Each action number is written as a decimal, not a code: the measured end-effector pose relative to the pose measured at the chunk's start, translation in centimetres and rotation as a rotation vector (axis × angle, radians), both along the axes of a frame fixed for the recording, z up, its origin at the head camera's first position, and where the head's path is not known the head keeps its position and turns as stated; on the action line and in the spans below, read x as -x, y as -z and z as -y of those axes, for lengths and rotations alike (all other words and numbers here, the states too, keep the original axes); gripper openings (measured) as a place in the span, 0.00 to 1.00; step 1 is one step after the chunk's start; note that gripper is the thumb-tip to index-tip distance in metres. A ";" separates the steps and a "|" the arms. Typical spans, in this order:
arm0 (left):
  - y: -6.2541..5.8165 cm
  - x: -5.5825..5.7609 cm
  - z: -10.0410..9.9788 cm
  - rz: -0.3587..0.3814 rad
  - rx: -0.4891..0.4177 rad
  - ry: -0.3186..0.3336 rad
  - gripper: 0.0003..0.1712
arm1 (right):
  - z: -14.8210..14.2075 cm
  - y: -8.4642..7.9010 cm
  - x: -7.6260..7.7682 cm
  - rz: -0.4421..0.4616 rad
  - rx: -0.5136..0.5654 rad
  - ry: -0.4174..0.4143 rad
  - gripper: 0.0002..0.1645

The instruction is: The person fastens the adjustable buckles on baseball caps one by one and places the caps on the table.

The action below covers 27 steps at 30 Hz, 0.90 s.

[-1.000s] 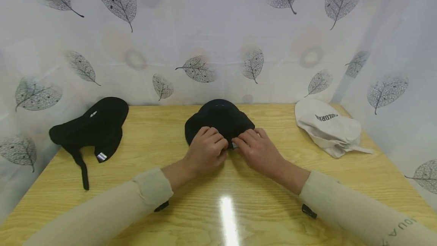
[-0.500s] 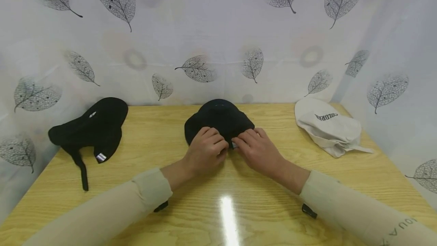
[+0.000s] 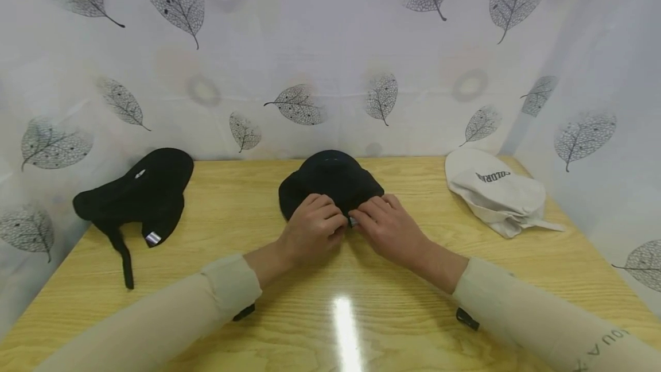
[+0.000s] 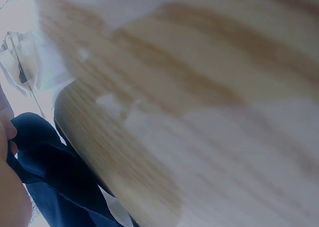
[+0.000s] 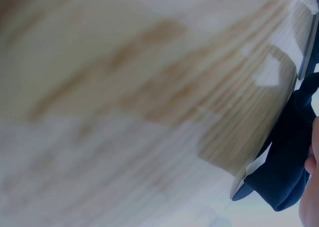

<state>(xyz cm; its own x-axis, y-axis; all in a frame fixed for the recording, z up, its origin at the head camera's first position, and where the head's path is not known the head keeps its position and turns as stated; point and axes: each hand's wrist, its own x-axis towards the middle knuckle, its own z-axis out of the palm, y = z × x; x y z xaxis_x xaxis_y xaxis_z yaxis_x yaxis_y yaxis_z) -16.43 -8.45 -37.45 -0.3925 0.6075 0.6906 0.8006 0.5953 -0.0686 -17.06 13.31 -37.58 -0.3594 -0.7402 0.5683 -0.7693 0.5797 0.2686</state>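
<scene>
A black cap (image 3: pixel 333 179) lies at the middle of the table, its rounded brim toward the back curtain. My left hand (image 3: pixel 314 225) pinches the cap's near edge with curled fingers. Just to its right, my right hand (image 3: pixel 389 225) pinches the same edge, beside a small shiny tag (image 3: pixel 353 221). The fingertips of both hands nearly meet, and what lies under them is hidden. In the left wrist view, folds of dark cap cloth (image 4: pixel 55 162) show beside the fingers. Dark cloth (image 5: pixel 284 172) also hangs by the right hand in the right wrist view.
To the left lies another black cap (image 3: pixel 139 194) with a loose strap (image 3: pixel 126 263) and a shiny tag (image 3: pixel 153 239). A light cap (image 3: pixel 496 188) with dark lettering lies at the right. The wooden table (image 3: pixel 289 332) ends at a leaf-print curtain (image 3: pixel 330 45).
</scene>
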 end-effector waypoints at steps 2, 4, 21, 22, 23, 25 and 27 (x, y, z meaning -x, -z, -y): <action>0.0 0.0 0.0 0.006 0.004 0.003 0.02 | 0.0 0.0 0.0 -0.001 -0.002 0.002 0.16; -0.1 0.0 -0.1 0.006 0.010 -0.002 0.02 | 0.0 -0.1 0.0 -0.001 -0.003 0.006 0.16; -0.3 -0.3 0.3 0.072 0.015 -0.101 0.09 | 0.1 -0.1 -0.2 0.011 0.006 0.033 0.16; -0.2 -0.2 0.3 0.069 0.012 -0.101 0.10 | 0.1 -0.1 -0.1 0.011 0.008 0.032 0.16; -0.2 -0.2 0.4 0.067 0.010 -0.101 0.09 | 0.1 -0.1 -0.1 0.010 0.012 0.031 0.16; -0.2 -0.2 0.4 0.063 0.003 -0.094 0.09 | 0.1 -0.1 -0.1 0.009 0.019 0.025 0.16; -0.2 -0.1 0.3 0.055 -0.007 -0.085 0.08 | 0.0 0.0 0.0 0.006 0.025 0.020 0.16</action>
